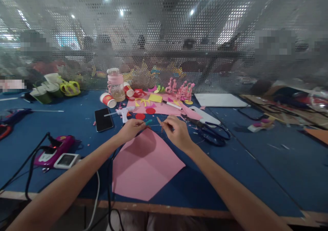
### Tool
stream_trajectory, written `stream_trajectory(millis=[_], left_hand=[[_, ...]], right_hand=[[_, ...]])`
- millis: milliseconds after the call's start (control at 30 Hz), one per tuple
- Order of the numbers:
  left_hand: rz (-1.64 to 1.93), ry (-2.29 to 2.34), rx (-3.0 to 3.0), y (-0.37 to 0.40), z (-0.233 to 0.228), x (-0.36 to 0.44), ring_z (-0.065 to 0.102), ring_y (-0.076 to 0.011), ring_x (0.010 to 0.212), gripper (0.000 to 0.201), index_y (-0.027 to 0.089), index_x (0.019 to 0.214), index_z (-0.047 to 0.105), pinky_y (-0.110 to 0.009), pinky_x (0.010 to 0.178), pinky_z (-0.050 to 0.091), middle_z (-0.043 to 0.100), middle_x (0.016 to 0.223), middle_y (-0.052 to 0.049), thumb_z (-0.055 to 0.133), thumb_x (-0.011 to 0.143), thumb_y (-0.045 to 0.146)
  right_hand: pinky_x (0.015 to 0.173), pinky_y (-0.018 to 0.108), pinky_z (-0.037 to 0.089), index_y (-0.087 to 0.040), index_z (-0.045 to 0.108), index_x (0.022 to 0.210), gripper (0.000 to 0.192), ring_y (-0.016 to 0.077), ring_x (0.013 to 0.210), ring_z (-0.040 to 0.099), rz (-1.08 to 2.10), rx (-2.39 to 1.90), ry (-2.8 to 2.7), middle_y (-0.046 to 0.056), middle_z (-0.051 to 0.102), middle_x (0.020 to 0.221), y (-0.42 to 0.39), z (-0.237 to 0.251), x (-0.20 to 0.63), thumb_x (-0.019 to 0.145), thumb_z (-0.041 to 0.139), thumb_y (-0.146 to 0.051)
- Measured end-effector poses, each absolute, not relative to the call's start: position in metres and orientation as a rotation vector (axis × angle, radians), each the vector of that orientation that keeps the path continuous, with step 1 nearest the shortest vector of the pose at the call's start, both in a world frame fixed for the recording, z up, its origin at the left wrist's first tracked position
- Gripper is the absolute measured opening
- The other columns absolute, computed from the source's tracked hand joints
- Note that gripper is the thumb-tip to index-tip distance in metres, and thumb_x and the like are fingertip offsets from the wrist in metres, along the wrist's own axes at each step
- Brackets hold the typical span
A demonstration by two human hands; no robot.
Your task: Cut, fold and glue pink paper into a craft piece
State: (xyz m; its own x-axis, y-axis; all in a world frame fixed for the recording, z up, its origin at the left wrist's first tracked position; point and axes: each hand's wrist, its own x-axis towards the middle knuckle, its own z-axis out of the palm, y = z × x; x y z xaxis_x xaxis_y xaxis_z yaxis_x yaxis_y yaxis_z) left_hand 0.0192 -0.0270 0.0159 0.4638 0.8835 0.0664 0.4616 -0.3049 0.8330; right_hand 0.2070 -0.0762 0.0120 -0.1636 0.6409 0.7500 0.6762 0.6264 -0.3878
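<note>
Pinching a small teal piece (148, 122), left hand (132, 127) above pink sheet (147, 162), right hand (177, 130) nearby, its grip unclear.

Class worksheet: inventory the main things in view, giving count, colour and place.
Front paper: one, pink, front centre
Small piece: one, teal, centre
Scissors: one, blue handles, right
Glue gun: one, mainly white, centre
Black phone: one, black, left
Bottle: one, clear and pink, back
Red cups: two, red and white, near bottle
Craft pieces: many, mixed colours, back centre
Branching ornaments: two, pink, back centre
Power strip: one, purple, left
Flat panel: one, white, back right
Perforated screen: one, grey, background
Worktop: count unclear, blue, throughout
Left hand: one, bare, holding small piece
Right hand: one, bare, centre
</note>
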Motion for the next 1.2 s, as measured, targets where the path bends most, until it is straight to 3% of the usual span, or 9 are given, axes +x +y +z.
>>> stream_trajectory(millis=[100, 233, 367, 500, 667, 767, 867, 1067, 1200], left_hand=[[0.625, 1.036, 1.973, -0.026, 0.016, 0.018, 0.051, -0.0109, 0.058, 0.037, 0.012, 0.08, 0.064, -0.022, 0.054, 0.038, 0.06, 0.065, -0.001, 0.049, 0.073, 0.045], [0.639, 1.007, 2.039, -0.024, 0.015, 0.018, 0.056, -0.0172, 0.085, 0.034, 0.014, 0.091, 0.061, -0.028, 0.075, 0.043, 0.063, 0.09, -0.006, 0.062, 0.065, 0.035], [0.851, 1.062, 2.231, -0.023, 0.008, 0.017, 0.046, -0.0249, 0.109, 0.064, 0.016, 0.112, 0.047, -0.039, 0.091, 0.037, 0.051, 0.116, -0.012, 0.072, 0.055, 0.033], [0.938, 1.164, 2.345, -0.03, 0.001, 0.02, 0.037, -0.0316, 0.117, 0.09, 0.013, 0.123, 0.033, -0.046, 0.095, 0.032, 0.04, 0.123, -0.018, 0.074, 0.049, 0.043], [0.685, 1.267, 2.241, -0.04, -0.001, 0.026, 0.051, -0.028, 0.096, 0.095, 0.011, 0.119, 0.033, -0.039, 0.078, 0.043, 0.051, 0.104, -0.014, 0.078, 0.041, 0.04], [0.594, 1.266, 2.107, -0.039, 0.0, 0.026, 0.055, -0.0181, 0.069, 0.071, 0.014, 0.111, 0.039, -0.028, 0.059, 0.042, 0.056, 0.074, 0.0, 0.072, 0.052, 0.035], [0.615, 1.208, 2.04, -0.036, 0.002, 0.025, 0.053, -0.0133, 0.055, 0.051, 0.015, 0.102, 0.044, -0.024, 0.052, 0.038, 0.054, 0.058, 0.006, 0.067, 0.058, 0.025], [0.694, 1.095, 2.04, -0.046, 0.005, 0.032, 0.059, -0.0142, 0.063, 0.053, 0.016, 0.104, 0.043, -0.024, 0.06, 0.042, 0.064, 0.065, 0.003, 0.066, 0.057, 0.015], [0.704, 1.094, 2.068, -0.051, 0.001, 0.035, 0.059, -0.0131, 0.061, 0.054, 0.017, 0.106, 0.043, -0.023, 0.06, 0.042, 0.063, 0.064, 0.004, 0.065, 0.057, 0.011]], right_hand=[[0.05, 0.025, 0.034, -0.019, 0.045, 0.052, 0.032, 0.0117, 0.051, 0.042, -0.006, -1.105, -1.836, 0.0, 0.045, 0.053, -0.074, 0.01, 0.209, 0.084, 0.045, -0.023], [0.048, 0.024, 0.033, -0.019, 0.05, 0.051, 0.035, 0.0112, 0.048, 0.043, 0.077, -1.137, -1.815, 0.0, 0.048, 0.051, -0.07, 0.007, 0.212, 0.084, 0.044, -0.029], [0.046, 0.025, 0.032, -0.019, 0.052, 0.05, 0.038, 0.0117, 0.043, 0.044, 0.133, -1.274, -1.727, 0.0, 0.049, 0.046, -0.062, 0.0, 0.22, 0.083, 0.044, -0.035], [0.047, 0.026, 0.032, -0.021, 0.044, 0.047, 0.039, 0.0143, 0.043, 0.045, 0.055, -1.427, -1.661, 0.0, 0.048, 0.043, -0.048, -0.016, 0.236, 0.082, 0.043, -0.036], [0.06, 0.034, 0.036, -0.02, 0.047, 0.055, 0.032, 0.0192, 0.057, 0.046, -0.232, -1.456, -1.686, 0.005, 0.05, 0.054, -0.041, -0.032, 0.243, 0.082, 0.043, -0.036], [0.072, 0.042, 0.035, -0.018, 0.054, 0.068, 0.024, 0.0239, 0.074, 0.047, -0.372, -1.42, -1.652, 0.009, 0.053, 0.071, -0.047, -0.026, 0.236, 0.08, 0.048, -0.039], [0.078, 0.043, 0.035, -0.019, 0.054, 0.076, 0.021, 0.0231, 0.081, 0.047, -0.204, -1.304, -1.775, 0.009, 0.054, 0.08, -0.056, -0.014, 0.223, 0.079, 0.051, -0.039], [0.058, 0.026, 0.039, -0.018, 0.051, 0.071, 0.013, 0.0148, 0.065, 0.05, 0.369, -1.176, -1.957, 0.002, 0.056, 0.07, -0.065, -0.006, 0.202, 0.074, 0.06, -0.027], [0.051, 0.023, 0.033, -0.018, 0.046, 0.06, 0.019, 0.0109, 0.053, 0.044, 0.38, -1.177, -2.027, -0.002, 0.049, 0.058, -0.065, -0.008, 0.2, 0.076, 0.057, -0.02]])
